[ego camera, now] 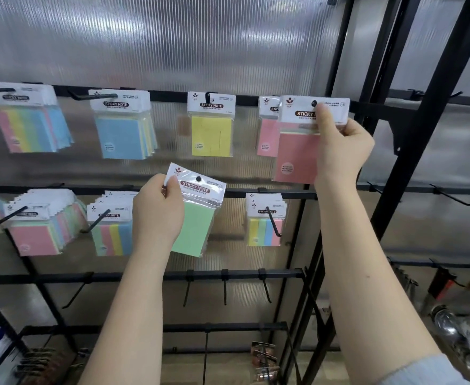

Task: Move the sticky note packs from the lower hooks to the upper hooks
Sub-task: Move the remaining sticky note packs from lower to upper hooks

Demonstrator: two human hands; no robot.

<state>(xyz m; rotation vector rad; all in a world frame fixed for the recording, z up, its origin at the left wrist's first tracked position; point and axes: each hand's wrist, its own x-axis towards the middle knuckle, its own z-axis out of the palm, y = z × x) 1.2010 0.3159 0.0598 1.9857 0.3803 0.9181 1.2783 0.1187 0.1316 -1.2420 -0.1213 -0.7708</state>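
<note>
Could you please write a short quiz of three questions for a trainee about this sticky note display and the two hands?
1. True or false: the left hand holds a green pack.
2. What colour is the pack in the right hand? A) blue B) pink C) yellow
3. Fill in: the single yellow pack hangs on the ____ row of hooks.

Key:
1. True; its grip is on the pack's white header, off any hook.
2. B; the pink pack is raised to the upper rail, in front of another pink pack.
3. upper
</note>
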